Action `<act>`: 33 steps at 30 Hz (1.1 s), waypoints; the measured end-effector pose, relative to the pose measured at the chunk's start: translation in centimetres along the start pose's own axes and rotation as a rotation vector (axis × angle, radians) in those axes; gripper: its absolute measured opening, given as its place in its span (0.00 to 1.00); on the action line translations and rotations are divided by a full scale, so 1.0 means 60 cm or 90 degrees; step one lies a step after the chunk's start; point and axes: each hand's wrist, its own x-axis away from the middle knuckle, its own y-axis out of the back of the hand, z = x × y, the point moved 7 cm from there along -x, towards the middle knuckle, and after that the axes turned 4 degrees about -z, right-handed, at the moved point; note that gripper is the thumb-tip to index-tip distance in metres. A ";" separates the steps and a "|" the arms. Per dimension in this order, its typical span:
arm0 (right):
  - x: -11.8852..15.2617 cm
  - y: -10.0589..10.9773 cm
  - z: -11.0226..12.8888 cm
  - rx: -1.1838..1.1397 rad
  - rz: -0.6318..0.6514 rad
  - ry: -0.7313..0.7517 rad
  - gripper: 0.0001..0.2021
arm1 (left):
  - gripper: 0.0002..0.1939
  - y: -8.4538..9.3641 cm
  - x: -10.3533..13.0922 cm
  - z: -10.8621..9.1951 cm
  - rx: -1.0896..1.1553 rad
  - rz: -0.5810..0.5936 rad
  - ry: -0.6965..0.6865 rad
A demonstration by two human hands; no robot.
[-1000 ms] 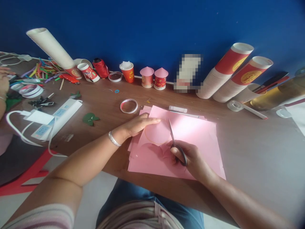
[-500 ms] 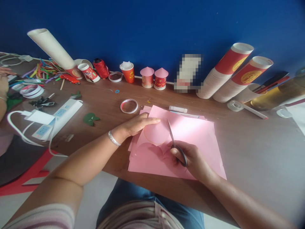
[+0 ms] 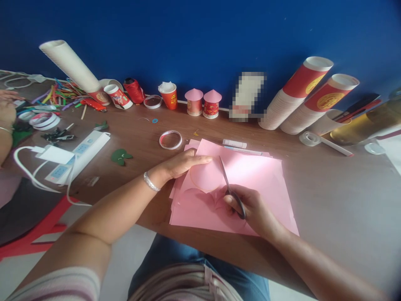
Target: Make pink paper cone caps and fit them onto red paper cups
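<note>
Left hand (image 3: 183, 164) pinches pink paper (image 3: 205, 173) while the right hand (image 3: 252, 205) grips dark-handled scissors (image 3: 229, 190).

One head-worn view looks forward and down across the table (image 3: 140, 129)

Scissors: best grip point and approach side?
I'd grip the scissors by the dark handle loops, coming from the near right, where the right hand holds them. The slim blades point away from the person, over the pink paper, so approaching from the far side would likely meet the tips first.
</note>
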 end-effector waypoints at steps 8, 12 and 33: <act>-0.001 0.001 0.002 0.015 0.003 0.005 0.29 | 0.19 0.032 -0.002 0.020 -0.047 -0.080 -0.011; -0.001 0.002 0.002 0.018 0.001 0.009 0.29 | 0.19 0.031 -0.003 0.019 -0.047 -0.082 -0.012; -0.002 -0.001 0.009 0.008 0.000 0.009 0.30 | 0.26 0.013 0.002 -0.009 -0.088 -0.048 -0.041</act>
